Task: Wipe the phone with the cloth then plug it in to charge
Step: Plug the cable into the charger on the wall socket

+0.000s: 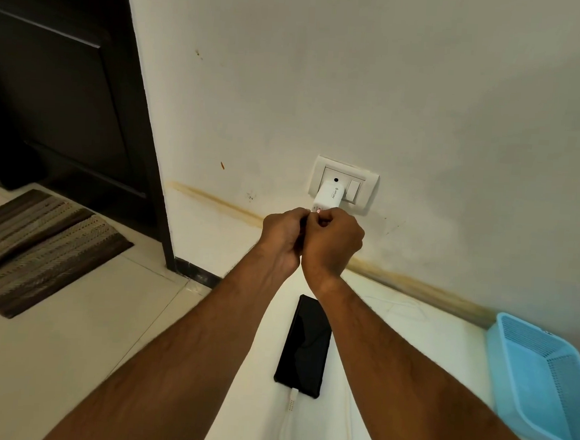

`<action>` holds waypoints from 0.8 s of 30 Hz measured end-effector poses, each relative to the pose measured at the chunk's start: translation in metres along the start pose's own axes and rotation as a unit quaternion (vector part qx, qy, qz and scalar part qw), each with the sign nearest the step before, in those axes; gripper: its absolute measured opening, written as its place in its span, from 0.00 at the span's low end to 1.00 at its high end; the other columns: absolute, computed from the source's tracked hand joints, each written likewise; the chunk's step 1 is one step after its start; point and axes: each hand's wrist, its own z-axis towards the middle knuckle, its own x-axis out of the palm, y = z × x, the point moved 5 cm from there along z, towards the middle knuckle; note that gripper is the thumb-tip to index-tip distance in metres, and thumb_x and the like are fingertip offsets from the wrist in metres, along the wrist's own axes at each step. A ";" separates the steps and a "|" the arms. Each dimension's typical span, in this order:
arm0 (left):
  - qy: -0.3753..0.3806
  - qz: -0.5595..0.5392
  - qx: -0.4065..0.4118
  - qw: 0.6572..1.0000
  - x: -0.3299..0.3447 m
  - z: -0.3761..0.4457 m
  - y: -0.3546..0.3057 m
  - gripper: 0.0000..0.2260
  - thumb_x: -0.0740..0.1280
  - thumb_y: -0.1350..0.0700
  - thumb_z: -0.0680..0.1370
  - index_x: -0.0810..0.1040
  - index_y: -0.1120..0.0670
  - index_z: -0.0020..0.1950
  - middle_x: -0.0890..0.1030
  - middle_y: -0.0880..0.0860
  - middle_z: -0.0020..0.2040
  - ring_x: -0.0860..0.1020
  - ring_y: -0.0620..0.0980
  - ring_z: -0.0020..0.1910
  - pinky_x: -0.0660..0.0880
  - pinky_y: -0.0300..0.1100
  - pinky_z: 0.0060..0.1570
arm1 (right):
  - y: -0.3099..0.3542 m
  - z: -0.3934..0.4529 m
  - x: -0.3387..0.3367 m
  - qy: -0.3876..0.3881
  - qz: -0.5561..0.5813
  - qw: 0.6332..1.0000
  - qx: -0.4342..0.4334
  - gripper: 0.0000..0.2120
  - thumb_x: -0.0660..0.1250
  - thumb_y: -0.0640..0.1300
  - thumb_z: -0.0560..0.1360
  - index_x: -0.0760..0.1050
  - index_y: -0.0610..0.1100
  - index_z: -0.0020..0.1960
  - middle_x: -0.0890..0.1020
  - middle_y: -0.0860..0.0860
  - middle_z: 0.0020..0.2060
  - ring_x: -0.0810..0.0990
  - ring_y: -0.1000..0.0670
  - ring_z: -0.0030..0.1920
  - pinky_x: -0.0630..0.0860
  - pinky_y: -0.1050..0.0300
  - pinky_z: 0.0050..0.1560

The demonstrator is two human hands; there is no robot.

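A black phone (305, 346) lies face up on the white counter (255, 406), between my forearms. A white cable (292, 400) is plugged into its near end and loops toward me. A white charger adapter (328, 196) sits in the wall socket plate (344, 184). My left hand (282, 241) and my right hand (333, 245) meet just under the adapter, fingers closed around the cable's plug end at its port; the plug itself is hidden by my fingers. No cloth is in view.
A light blue plastic basket (541, 381) stands on the counter at the right. A dark door (61, 76) fills the left, with a striped mat (36, 250) on the tiled floor below it. The counter's left edge drops to the floor.
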 end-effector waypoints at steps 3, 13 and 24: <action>-0.011 0.006 -0.007 1.000 0.001 -0.001 0.002 0.08 0.66 0.66 0.76 0.82 0.68 0.51 0.84 0.66 0.52 0.84 0.60 0.46 0.80 0.55 0.55 | -0.004 0.000 -0.003 -0.004 0.018 1.000 0.013 0.07 0.73 0.40 0.72 0.80 0.42 0.36 0.84 0.50 0.33 0.76 0.56 0.32 0.73 0.63 0.39; -0.047 0.059 -0.001 0.997 -0.002 0.000 0.009 0.06 0.72 0.66 0.73 0.84 0.67 0.49 0.85 0.66 0.48 0.84 0.60 0.44 0.83 0.55 0.50 | -0.029 -0.008 0.001 0.011 0.114 0.979 0.171 0.05 0.72 0.41 0.76 0.86 0.43 0.42 0.84 0.52 0.34 0.83 0.51 0.37 0.77 0.61 0.41; -0.079 0.151 0.099 0.980 0.000 0.000 0.006 0.06 0.77 0.64 0.70 0.88 0.57 0.45 0.87 0.56 0.43 0.86 0.54 0.43 0.84 0.48 0.49 | -0.041 -0.011 0.015 0.033 0.282 0.891 0.354 0.15 0.73 0.37 0.72 0.80 0.48 0.28 0.84 0.49 0.30 0.85 0.45 0.36 0.83 0.51 0.41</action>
